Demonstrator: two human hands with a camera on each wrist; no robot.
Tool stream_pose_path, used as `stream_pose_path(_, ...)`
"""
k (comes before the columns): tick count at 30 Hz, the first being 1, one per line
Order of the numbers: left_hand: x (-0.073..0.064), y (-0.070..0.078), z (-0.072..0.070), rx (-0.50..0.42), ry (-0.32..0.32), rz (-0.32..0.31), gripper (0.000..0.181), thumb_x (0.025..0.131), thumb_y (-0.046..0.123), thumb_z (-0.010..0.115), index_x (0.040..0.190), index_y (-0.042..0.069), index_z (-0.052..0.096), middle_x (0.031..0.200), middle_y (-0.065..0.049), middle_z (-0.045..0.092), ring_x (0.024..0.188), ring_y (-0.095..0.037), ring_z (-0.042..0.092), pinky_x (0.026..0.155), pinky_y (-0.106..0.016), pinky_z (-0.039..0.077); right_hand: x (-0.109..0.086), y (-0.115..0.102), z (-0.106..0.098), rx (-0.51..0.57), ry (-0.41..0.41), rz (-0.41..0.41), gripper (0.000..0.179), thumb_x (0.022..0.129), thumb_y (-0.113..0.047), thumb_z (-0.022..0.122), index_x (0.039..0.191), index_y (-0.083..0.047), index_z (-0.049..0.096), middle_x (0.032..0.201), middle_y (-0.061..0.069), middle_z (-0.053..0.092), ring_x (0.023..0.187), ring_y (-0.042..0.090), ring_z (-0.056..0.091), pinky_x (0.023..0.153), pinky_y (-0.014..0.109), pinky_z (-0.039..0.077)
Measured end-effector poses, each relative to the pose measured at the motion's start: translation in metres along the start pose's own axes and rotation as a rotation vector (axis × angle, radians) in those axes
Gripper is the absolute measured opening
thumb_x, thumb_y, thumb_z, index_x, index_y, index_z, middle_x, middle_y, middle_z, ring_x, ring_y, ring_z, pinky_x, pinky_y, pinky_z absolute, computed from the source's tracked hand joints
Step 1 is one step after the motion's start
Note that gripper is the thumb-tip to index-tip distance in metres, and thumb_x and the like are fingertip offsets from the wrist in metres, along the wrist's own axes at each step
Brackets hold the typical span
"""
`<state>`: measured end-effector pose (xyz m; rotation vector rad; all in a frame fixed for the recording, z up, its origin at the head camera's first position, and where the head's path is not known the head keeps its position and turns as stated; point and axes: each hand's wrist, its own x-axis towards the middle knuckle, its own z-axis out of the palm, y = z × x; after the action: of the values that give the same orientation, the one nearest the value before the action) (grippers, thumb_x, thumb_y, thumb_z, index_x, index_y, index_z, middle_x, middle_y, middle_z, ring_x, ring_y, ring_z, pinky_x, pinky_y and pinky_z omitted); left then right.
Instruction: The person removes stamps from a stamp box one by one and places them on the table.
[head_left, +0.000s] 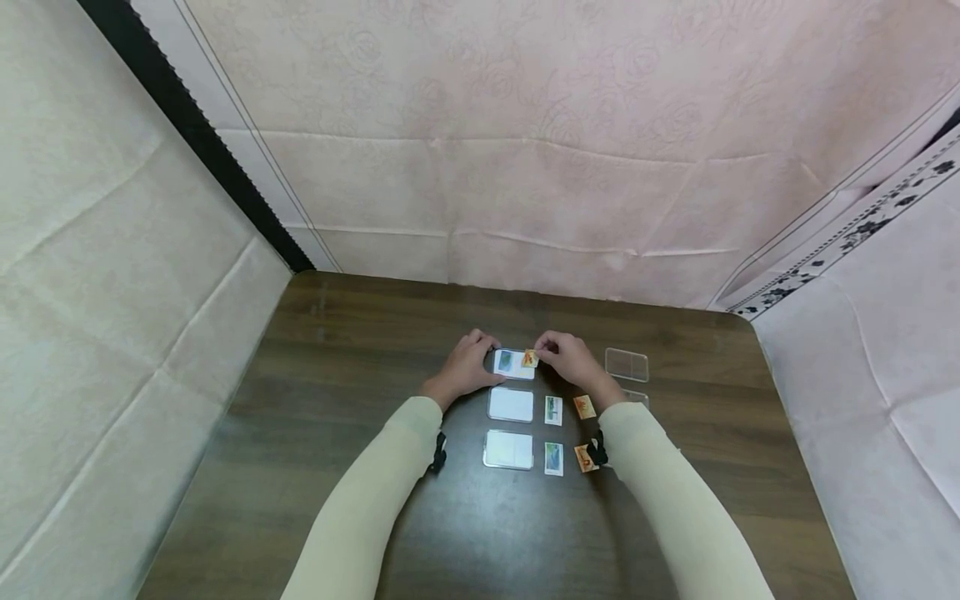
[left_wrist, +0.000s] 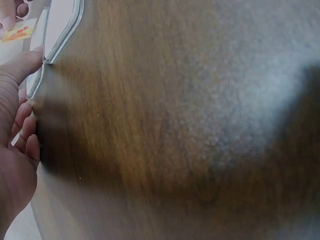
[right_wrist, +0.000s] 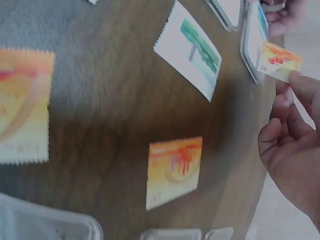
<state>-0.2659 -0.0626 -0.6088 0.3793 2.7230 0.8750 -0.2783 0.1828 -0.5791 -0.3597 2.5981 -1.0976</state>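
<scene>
My left hand (head_left: 467, 364) grips the left side of the farthest shallow clear case (head_left: 515, 374), thumb on the near edge and fingers at the far edge. A blue-green stamp (head_left: 506, 361) lies in that case, on a white backing. Between thumb and finger, my right hand (head_left: 570, 360) pinches an orange-yellow stamp (right_wrist: 281, 61) by its edge, over the right part of the case. Whether this stamp touches the backing I cannot tell. In the left wrist view, the left thumb (left_wrist: 27, 65) lies against the case's edge.
Two more white-backed cases (head_left: 511, 405) (head_left: 508, 450) stand in a column nearer me. Right of them lie two green-blue stamps (head_left: 553, 411) (head_left: 553, 459) and two orange stamps (head_left: 584, 407) (head_left: 585, 458). Clear lids (head_left: 627, 365) lie beyond, partly hidden by my right arm.
</scene>
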Motion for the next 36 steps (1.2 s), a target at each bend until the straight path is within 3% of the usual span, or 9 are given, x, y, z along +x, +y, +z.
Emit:
stream_pose_path(11,0.000,0.003,-0.002,0.003,-0.004,-0.003,0.063,0.086,0.045,0.083,0.138,0.019,0.059,0.135,-0.003,0.051,0.119,-0.021,0.049,0.103,-0.042,0.047,-0.011,0.008,-0.027,-0.036,0.002,0.032,0.010,0.104,-0.019,0.063,0.109,-0.012,0.068,0.104,0.008,0.066,0.094,0.025,0.058,0.085,0.039,0.051)
stream_pose_path(21,-0.003,0.002,-0.002,-0.038,-0.003,0.006,0.062,0.087,0.044,0.083,0.137,0.018,0.058,0.134,-0.003,0.050,0.117,-0.022,0.048,0.101,-0.043,0.048,-0.021,0.033,-0.048,-0.155,0.011,0.061,0.008,0.104,-0.015,0.063,0.107,-0.010,0.067,0.102,0.010,0.067,0.091,0.024,0.059,0.083,0.041,0.053)
stream_pose_path(27,-0.004,0.001,-0.001,-0.035,-0.002,-0.001,0.062,0.087,0.043,0.083,0.138,0.018,0.058,0.134,-0.003,0.051,0.117,-0.021,0.048,0.102,-0.043,0.048,-0.028,0.050,-0.054,-0.192,0.023,0.095,0.010,0.104,-0.015,0.063,0.107,-0.006,0.067,0.101,0.012,0.068,0.090,0.025,0.060,0.084,0.044,0.053)
stream_pose_path(36,-0.003,0.001,0.001,-0.028,0.000,-0.011,0.062,0.087,0.044,0.083,0.138,0.018,0.059,0.138,-0.003,0.050,0.120,-0.022,0.048,0.105,-0.043,0.047,-0.029,0.060,-0.049,-0.226,0.042,0.145,0.011,0.104,-0.015,0.062,0.105,-0.005,0.065,0.095,0.012,0.065,0.082,0.024,0.058,0.073,0.037,0.052)
